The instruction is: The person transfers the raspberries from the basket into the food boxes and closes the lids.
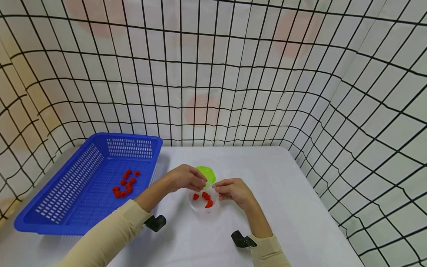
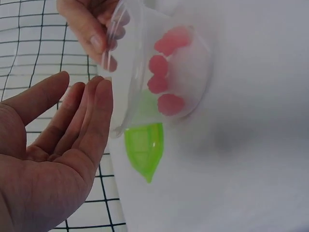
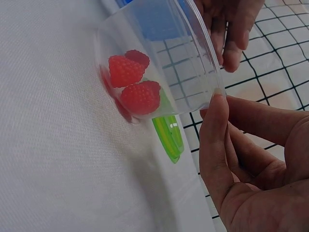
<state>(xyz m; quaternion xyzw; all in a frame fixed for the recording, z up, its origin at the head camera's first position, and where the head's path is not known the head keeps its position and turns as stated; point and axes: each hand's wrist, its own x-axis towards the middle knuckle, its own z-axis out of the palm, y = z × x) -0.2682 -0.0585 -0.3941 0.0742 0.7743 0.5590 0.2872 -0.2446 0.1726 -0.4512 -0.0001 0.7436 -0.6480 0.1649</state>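
Left sleeve partly hides blue basket, left of clear bowl

The bowl looks smooth, glossy plastic, the raspberries rough

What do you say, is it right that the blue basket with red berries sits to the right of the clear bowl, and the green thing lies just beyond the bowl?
Not quite. The head view shows the blue basket with red berries to the left of the clear bowl. The green thing does lie just beyond the bowl.
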